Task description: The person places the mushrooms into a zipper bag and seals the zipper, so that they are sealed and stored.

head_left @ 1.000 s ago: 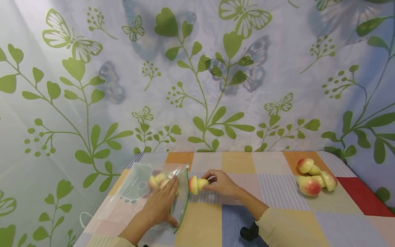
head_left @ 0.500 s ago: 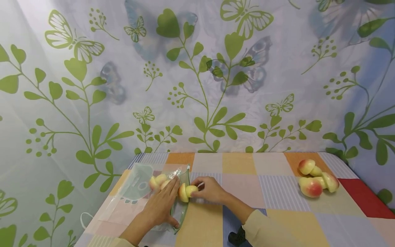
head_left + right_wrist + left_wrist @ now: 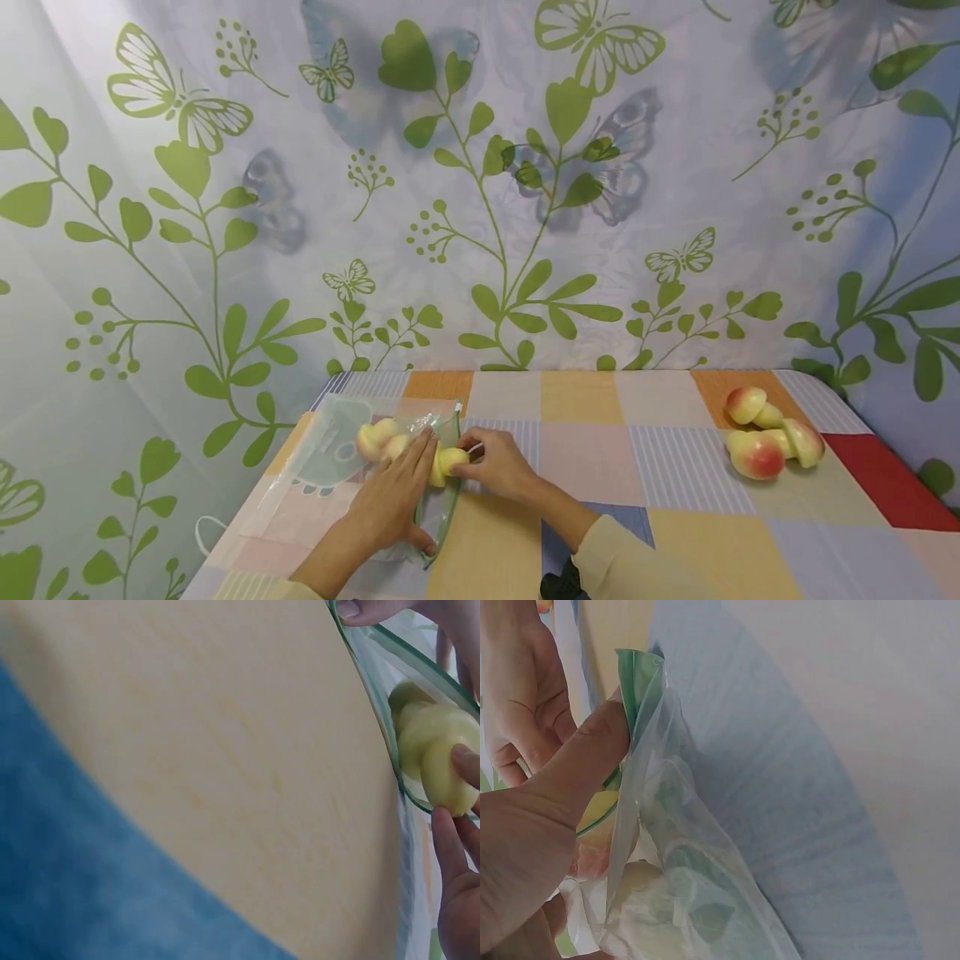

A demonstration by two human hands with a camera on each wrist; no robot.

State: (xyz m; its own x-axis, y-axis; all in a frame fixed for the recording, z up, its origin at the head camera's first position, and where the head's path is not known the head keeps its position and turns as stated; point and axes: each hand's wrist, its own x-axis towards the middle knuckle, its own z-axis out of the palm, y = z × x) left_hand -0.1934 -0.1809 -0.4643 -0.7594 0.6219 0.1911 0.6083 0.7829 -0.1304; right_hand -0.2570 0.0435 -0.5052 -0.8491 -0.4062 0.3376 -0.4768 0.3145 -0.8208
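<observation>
Right hand (image 3: pixel 501 462): thumb and fingertips pinch the near end of a yellow piece (image 3: pixel 454 457).
Yellow piece: at the bag mouth, far end inside the green-edged rim.
Left hand (image 3: pixel 392 492): fingers lie straight across the clear bag (image 3: pixel 438 510), thumb spread against the rim.
Clear bag: flat on the patchwork tablecloth (image 3: pixel 577 396), mouth toward right hand.
Bagged pieces (image 3: pixel 379 437): just beyond left fingers, seen through plastic.
Loose pieces (image 3: pixel 757 456): red-and-yellow cluster, far right, well apart from both hands.
</observation>
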